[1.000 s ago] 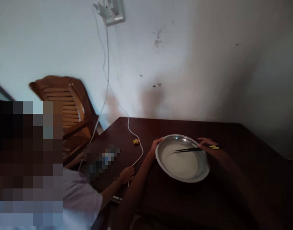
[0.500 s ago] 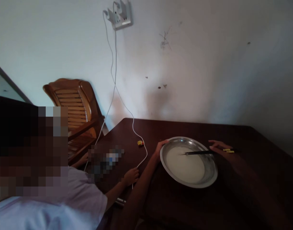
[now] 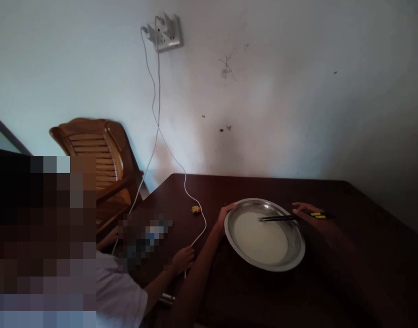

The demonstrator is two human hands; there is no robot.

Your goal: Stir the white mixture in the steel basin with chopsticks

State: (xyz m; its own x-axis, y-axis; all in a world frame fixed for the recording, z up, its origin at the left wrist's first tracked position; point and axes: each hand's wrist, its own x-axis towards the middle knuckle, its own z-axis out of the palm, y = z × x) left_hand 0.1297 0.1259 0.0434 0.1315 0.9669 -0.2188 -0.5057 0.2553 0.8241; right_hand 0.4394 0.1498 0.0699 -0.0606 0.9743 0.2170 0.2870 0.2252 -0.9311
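Note:
A round stainless steel basin (image 3: 233, 228) rests on the dark table, partly filled with a smooth, off-white liquid or batter (image 3: 262, 239). My left hand (image 3: 225, 216) grips its rim at the left, fingers on the outer side. On the other side, my right hand (image 3: 307, 214) is closed around a pair of black chopsticks (image 3: 279, 218) with yellow marks near their upper ends. These slant across the right rim, their tips at the surface of the off-white contents. Dim light hides part of my right fingers.
At the left sits another person, whose hand (image 3: 183, 260) rests on the table beside a white cable (image 3: 205, 223). A blurred-out object (image 3: 147, 239) and a small yellow toy (image 3: 196, 209) lie there too. Behind are a wooden chair (image 3: 93, 146) and a wall socket (image 3: 170, 38).
The whole view has shifted, so everything appears a little lower and further left. Both hands keep their hold, and the chopsticks stay at nearly the same place in the basin.

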